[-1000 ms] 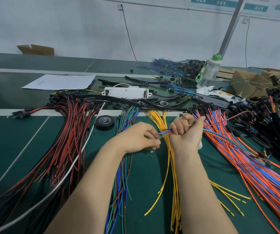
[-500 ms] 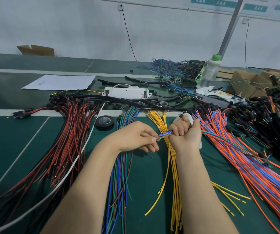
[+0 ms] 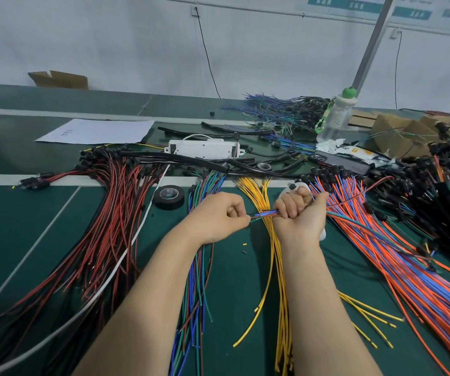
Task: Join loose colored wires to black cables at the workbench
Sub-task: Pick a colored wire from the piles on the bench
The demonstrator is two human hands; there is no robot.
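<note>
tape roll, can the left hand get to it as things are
Probably, if it lets go first: the tape roll lies uncovered close beside the left hand, but that hand is pinching wires.

I'm reading what I can: the teal wall signs [image 3: 411,13] at one o'clock carry white characters, too blurred to make out. The paper sheet [image 3: 96,131] at eleven o'clock bears a small handwritten mark, illegible. Nothing else reads.

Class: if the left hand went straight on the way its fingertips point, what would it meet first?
Most likely the right hand, which grips the same wire bundle that the left hand pinches; both seem level, though depth is unclear.
</note>
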